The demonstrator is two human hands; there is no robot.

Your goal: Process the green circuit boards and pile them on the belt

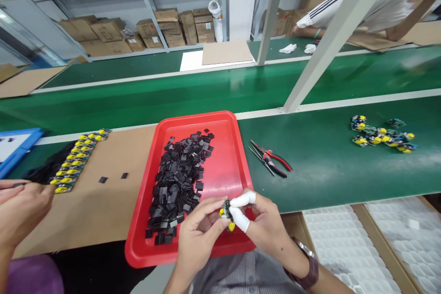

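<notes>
My left hand (198,229) and my right hand (262,223) meet over the near right corner of a red tray (227,165). Between their fingertips they pinch a small green circuit board (226,211) with yellow parts. White finger cots cover my right thumb and forefinger. A heap of several small black square parts (179,174) fills the tray's left half. The fingers of both hands are closed on the board.
Pliers (274,158) with red handles lie on the green mat right of the tray. Several finished boards (382,137) lie far right; a row of boards (77,158) lies on cardboard at left. Another person's hands (20,213) are at far left. White foam trays (361,248) sit lower right.
</notes>
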